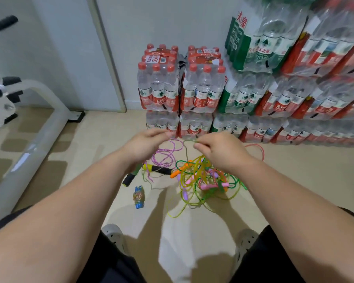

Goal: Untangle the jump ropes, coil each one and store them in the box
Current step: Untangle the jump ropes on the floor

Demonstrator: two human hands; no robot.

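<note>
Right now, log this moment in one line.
phase: untangling | left hand: pinches purple rope | right hand: pinches green rope | tangle: on floor

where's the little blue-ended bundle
Head view: the small blue-ended multicoloured bundle lies on the floor, left of the tangled rope pile, near the black foam handle.

Shrink-wrapped packs of red-capped water bottles (180, 86) stand stacked against the white wall (172, 21); a grey metal frame (33, 146) slants over the beige floor (90, 144) at left, beside a pale door (74, 54)

The rope (165, 154) is pink-and-white speckled, the tangle (202, 176) yellow and green (handles (207, 187) pink, orange).
</note>
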